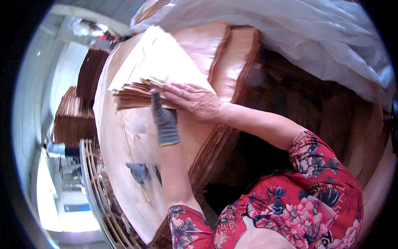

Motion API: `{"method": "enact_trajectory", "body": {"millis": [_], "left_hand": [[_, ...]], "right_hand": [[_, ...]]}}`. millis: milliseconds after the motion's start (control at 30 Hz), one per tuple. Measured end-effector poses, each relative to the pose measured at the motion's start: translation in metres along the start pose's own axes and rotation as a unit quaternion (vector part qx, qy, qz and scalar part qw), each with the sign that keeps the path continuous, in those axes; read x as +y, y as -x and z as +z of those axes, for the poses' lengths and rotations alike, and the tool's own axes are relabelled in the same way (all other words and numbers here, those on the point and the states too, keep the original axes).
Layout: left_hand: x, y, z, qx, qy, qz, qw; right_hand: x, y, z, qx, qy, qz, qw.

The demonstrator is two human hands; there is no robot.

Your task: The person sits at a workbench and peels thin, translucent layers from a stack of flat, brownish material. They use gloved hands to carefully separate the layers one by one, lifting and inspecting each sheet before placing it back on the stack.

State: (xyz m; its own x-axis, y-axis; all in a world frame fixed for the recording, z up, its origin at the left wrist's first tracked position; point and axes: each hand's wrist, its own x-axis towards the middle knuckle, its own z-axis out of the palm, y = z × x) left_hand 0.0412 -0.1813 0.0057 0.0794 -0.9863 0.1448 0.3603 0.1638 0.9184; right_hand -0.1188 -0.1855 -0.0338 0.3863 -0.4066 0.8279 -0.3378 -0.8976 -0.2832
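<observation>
"So, where exactly is the wedge-shaped bundle of thin, pale veneer sheets with ragged brown edges (166,56)?"

"On top of a broad, low pile of large pale sheets with brown sides (192,137). Its narrow end points away from the person, and its layered edge faces the body."

"And the left hand, in the grey knitted glove with a yellow rim (166,120)?"

"It's at that layered edge, touching it, with a finger pointing up along the ends of the sheets. Whether the fingers are clamped on them or merely pressed there, I can't tell."

"What about the bare right hand (199,103)?"

"Just beside the glove, laid over the near right corner of the bundle. Its fingers are stretched out, close together, pointing left. The thumb's hidden, so I can't tell if it pinches anything."

"Anything else lying on the pile?"

"Yes, a small dark-grey object (137,172), left of the gloved arm, too blurred to name, with a thin yellowish stick (146,194) at its lower end."

"And around it all?"

"Crumpled, whitish, see-through sheeting (306,35) beyond the pile and to the right, and a tall dark-brown stack (92,72) farther off at the left. Both arms come out of a red flowered top (290,207)."
</observation>
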Motion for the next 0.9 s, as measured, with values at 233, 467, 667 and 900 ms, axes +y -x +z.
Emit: {"method": "enact_trajectory", "body": {"millis": [233,467,667,900], "left_hand": [[-0.012,-0.002,0.024,0.061,-0.083,0.116,0.988],[-0.016,0.003,0.052,-0.051,-0.002,0.073,0.996],[-0.028,0.003,0.048,0.042,-0.128,0.108,0.985],[-0.024,0.015,0.038,0.13,-0.125,0.105,0.978]], "right_hand": [[0.018,0.002,-0.017,-0.009,-0.167,0.009,0.986],[0.029,0.005,-0.029,0.058,-0.213,0.058,0.974],[0.028,0.001,-0.024,-0.007,-0.401,0.114,0.909],[0.027,-0.01,-0.011,-0.027,-0.64,0.143,0.754]]}}
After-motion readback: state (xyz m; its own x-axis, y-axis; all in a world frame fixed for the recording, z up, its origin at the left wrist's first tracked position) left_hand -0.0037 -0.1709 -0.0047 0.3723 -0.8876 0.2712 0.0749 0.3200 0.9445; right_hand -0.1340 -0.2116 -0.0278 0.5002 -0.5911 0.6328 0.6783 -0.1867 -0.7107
